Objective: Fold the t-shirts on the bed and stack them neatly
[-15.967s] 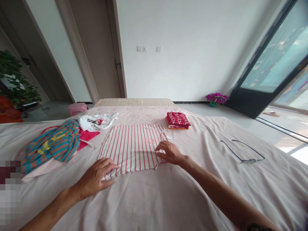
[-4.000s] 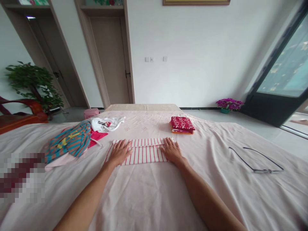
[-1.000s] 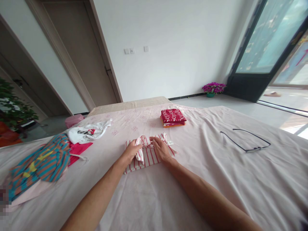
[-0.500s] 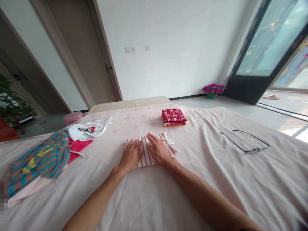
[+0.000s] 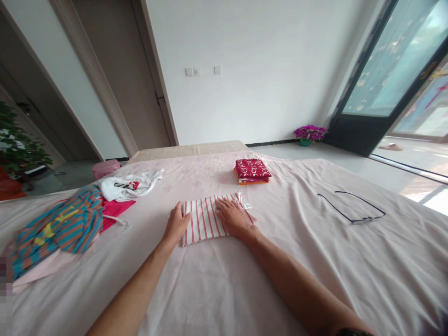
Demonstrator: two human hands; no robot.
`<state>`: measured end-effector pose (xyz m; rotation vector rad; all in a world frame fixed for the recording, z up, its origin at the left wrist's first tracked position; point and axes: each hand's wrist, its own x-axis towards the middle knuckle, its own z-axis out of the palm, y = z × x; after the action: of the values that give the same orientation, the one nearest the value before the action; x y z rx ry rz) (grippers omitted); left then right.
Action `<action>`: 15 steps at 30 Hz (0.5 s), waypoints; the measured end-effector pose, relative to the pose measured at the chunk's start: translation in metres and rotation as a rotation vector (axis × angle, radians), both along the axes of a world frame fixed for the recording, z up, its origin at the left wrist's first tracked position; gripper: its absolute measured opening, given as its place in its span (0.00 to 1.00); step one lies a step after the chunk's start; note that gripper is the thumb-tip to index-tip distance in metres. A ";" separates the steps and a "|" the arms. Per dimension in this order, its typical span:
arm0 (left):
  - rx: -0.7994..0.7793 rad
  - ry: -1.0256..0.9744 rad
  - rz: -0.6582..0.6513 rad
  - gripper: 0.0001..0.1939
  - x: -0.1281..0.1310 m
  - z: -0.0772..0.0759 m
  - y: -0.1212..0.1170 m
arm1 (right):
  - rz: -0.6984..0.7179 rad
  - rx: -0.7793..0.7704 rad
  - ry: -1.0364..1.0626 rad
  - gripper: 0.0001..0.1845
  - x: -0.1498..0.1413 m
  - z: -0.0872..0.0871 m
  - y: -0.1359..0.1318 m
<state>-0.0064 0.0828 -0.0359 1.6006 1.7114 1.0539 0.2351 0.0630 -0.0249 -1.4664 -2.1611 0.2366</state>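
A folded white cloth garment with red stripes [image 5: 203,219] lies flat on the bed, with ties and a small tag at its right end. My left hand [image 5: 177,224] is at the garment's left edge, its thumb over the cloth and apart from the fingers. Whether the fingertips reach under that edge is hidden. My right hand [image 5: 233,217] rests palm down on the garment's right part, its fingers stretched out. Beyond the garment sits a folded stack with a dark red lettered piece [image 5: 252,169] on top and orange cloth underneath.
On the left lie a striped blue and brown garment [image 5: 70,224], a white garment [image 5: 140,184] and red cloth [image 5: 115,212]. Eyeglasses [image 5: 367,219] rest on the rumpled bed sheet [image 5: 301,261] to the right. A pink stool [image 5: 106,169] stands past the bed's left edge.
My left hand has slid left off the top of the striped garment to its left edge, uncovering the stripes. My right hand stays on the cloth, nearly unmoved.
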 end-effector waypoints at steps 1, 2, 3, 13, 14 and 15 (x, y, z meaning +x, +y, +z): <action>-0.075 -0.148 -0.029 0.29 -0.003 0.004 -0.002 | -0.011 0.000 0.099 0.24 0.003 0.000 0.002; -0.152 -0.280 -0.077 0.27 -0.006 0.008 -0.004 | -0.030 0.003 0.212 0.24 0.006 -0.001 0.004; -0.226 -0.383 -0.131 0.26 -0.007 0.011 -0.007 | -0.060 0.008 0.331 0.24 0.009 -0.002 0.007; -0.355 -0.716 -0.107 0.19 0.006 0.018 -0.014 | -0.164 0.045 0.819 0.16 0.016 -0.001 0.013; -0.357 -0.733 -0.093 0.18 0.001 0.018 -0.014 | -0.122 0.019 0.824 0.15 0.013 0.003 0.009; -0.352 -0.739 -0.086 0.18 -0.006 0.019 -0.013 | -0.074 -0.027 0.823 0.14 0.009 0.007 0.005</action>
<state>-0.0123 0.0693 -0.0167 0.8899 1.2179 1.0500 0.2442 0.0681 -0.0176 -1.1648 -1.4351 0.7032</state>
